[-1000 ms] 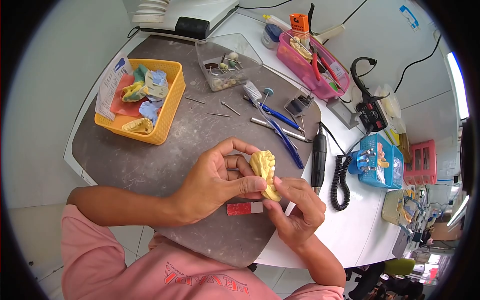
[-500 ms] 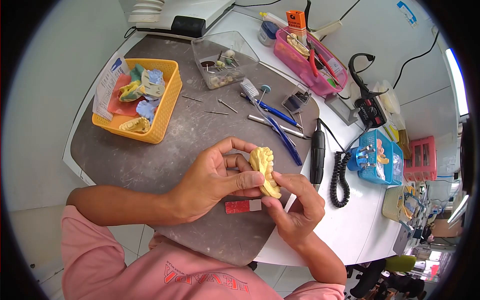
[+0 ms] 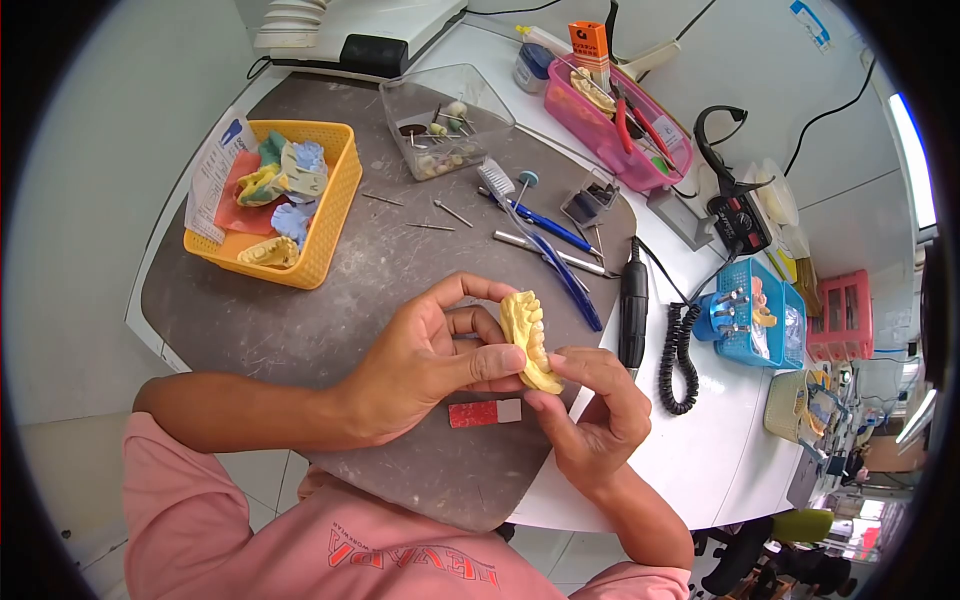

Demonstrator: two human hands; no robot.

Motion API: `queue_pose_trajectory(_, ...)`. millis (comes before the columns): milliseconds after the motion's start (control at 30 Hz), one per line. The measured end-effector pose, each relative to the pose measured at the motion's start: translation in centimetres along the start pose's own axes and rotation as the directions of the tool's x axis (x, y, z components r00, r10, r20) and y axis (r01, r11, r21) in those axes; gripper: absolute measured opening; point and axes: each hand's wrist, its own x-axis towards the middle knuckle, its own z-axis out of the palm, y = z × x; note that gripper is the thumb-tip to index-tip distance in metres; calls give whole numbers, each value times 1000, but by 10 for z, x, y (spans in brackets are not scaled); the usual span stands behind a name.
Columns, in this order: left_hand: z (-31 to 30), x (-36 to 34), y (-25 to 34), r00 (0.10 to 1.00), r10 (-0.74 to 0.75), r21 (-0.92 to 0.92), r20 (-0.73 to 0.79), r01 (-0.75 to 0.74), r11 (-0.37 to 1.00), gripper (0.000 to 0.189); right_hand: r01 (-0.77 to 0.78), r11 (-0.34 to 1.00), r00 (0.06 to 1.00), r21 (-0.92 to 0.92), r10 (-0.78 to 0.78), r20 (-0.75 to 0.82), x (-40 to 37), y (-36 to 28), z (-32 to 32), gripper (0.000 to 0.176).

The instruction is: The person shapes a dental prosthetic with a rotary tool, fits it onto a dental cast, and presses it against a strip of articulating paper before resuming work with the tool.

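Note:
A yellow dental model point(image 3: 524, 335) with a row of teeth is held up over the grey mat. My left hand point(image 3: 440, 350) grips its left side, thumb in front and fingers behind. On the lower right edge of the model, the thumb and index finger of my right hand point(image 3: 598, 405) are closed. Just below the hands, a red and grey strip point(image 3: 485, 413) lies on the mat.
A yellow basket point(image 3: 335, 215) of models stands at the left. Behind are a clear box point(image 3: 440, 125) of burs and a pink basket point(image 3: 600, 125). A toothbrush point(image 3: 550, 255), small burs point(image 3: 455, 213) and a black handpiece point(image 3: 634, 310) lie around the mat.
The model has turned slightly in my hands, showing its row of teeth at a different angle. Both hands stay almost in place.

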Motion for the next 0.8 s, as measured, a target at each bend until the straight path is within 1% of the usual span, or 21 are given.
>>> queue_pose_trajectory(133,1,1,-2,997,79,0,3,-79,997,50,-4,1000,1000,15,4,-18,-1,0,2,35)
queue_pose_trajectory(200,0,1,-2,996,88,13,5,-88,996,50,-56,998,997,29,57,-49,-2,-2,3,38)
queue_pose_trajectory(233,0,1,-2,996,94,27,8,-95,995,49,-55,998,997,29,56,-49,-1,-1,3,38)
queue_pose_trajectory(300,0,1,-2,995,101,36,13,-102,994,49,10,999,1000,-36,-10,12,2,0,2,41)
queue_pose_trajectory(333,-1,1,-3,994,106,44,18,-107,993,49,11,999,1000,-36,-11,11,2,-1,1,41)
queue_pose_trajectory(400,-1,1,-4,993,118,48,19,-119,992,50,0,998,998,-69,5,67,1,-2,-1,43)
queue_pose_trajectory(467,-2,2,-5,991,131,54,22,-132,990,51,20,997,998,-78,-15,57,1,2,-2,45)
queue_pose_trajectory(533,-4,3,-4,988,137,113,71,-144,983,55,40,995,998,-87,-36,46,-1,5,1,48)
queue_pose_trajectory(567,-2,3,-2,988,138,115,72,-145,983,55,-41,993,999,111,43,-11,-2,5,4,49)
queue_pose_trajectory(600,1,2,1,990,120,71,76,-125,990,55,-109,945,990,309,131,-51,-4,6,6,52)
queue_pose_trajectory(633,2,2,2,992,102,26,80,-104,994,55,-140,942,988,305,153,-19,-6,11,1,53)
queue_pose_trajectory(667,1,3,2,991,102,27,82,-105,994,55,-139,942,988,305,153,-20,-4,13,-4,53)
queue_pose_trajectory(700,-1,4,1,992,84,28,95,-87,996,54,-107,987,992,117,113,-49,0,16,-7,51)
queue_pose_trajectory(733,-4,5,0,992,66,29,109,-70,997,52,-74,994,995,-75,69,-70,3,18,-8,49)
queue_pose_trajectory(767,-5,5,0,992,65,31,110,-69,997,52,-85,988,994,-126,76,-74,6,14,-8,47)
queue_pose_trajectory(800,-6,5,-1,995,38,33,97,-42,999,50,-86,988,994,-126,76,-76,6,14,-6,47)
